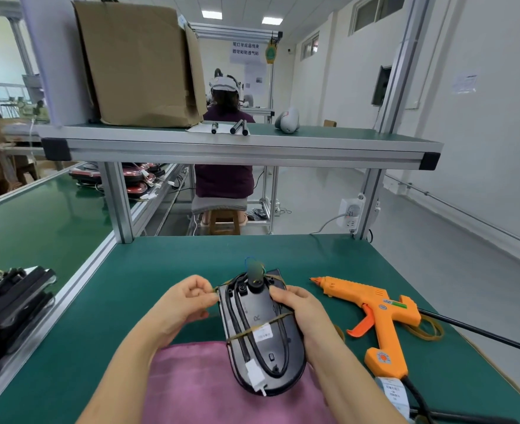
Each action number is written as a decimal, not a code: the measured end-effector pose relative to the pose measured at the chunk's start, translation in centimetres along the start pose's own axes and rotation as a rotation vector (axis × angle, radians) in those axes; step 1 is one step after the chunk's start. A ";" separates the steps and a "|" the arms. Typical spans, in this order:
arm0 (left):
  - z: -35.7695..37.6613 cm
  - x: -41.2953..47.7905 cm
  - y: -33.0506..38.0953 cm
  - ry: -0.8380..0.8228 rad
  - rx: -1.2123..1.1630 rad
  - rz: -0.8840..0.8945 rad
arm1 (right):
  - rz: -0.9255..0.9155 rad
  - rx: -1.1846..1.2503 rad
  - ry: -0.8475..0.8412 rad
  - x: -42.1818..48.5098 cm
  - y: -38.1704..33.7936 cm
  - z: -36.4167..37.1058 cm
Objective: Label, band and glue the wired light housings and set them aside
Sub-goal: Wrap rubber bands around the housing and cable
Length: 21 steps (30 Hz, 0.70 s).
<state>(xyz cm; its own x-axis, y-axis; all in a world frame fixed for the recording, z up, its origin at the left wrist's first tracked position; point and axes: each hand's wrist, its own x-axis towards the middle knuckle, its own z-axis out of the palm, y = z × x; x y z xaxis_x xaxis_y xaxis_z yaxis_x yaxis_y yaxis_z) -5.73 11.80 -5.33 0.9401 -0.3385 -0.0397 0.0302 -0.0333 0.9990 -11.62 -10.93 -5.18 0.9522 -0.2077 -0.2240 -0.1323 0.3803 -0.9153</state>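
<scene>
A black oval light housing [260, 347] lies back side up, partly on a pink cloth [209, 390]. A black cable loops over it and ends in a white connector [255, 374]. A white label [263, 332] is stuck on it, and one rubber band [249, 329] crosses its middle. My right hand [295, 310] grips the housing's right edge. My left hand [188, 298] pinches a second rubber band [215, 289] stretched at the housing's top left corner.
An orange glue gun [381, 313] lies on the green bench to the right, with loose rubber bands [430, 330] beside it. Black housings [11, 304] are stacked at the left edge. An aluminium shelf [240, 148] spans overhead. A person sits beyond it.
</scene>
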 end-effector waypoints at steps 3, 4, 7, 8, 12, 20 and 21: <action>0.4 0.0 0.2 -0.027 0.070 -0.028 | -0.032 -0.062 0.025 0.0 0.3 -0.2; 0.6 0.2 0.4 0.006 0.126 -0.027 | -0.046 -0.098 0.034 -0.2 0.4 -0.2; 1.8 0.8 1.1 0.182 0.256 -0.002 | -0.071 -0.208 0.045 -0.4 0.8 0.3; 2.3 1.0 1.2 0.244 0.294 0.008 | -0.077 -0.240 0.051 -0.4 0.8 0.4; 4.4 1.0 0.9 0.500 0.675 0.104 | -0.054 -0.304 0.059 -0.5 1.3 0.9; 6.8 0.9 1.2 0.819 1.053 0.581 | -0.048 -0.383 0.056 0.2 0.9 1.9; 6.8 1.1 1.4 0.842 1.090 0.660 | -0.040 -0.372 0.045 0.3 0.6 1.8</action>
<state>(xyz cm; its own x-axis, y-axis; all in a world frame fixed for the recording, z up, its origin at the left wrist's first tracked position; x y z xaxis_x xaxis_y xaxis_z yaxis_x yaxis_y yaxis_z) -6.98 5.00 -4.15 0.6101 0.0341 0.7916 -0.3610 -0.8774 0.3160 -10.90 -9.10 -5.18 0.9466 -0.2583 -0.1928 -0.1943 0.0199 -0.9807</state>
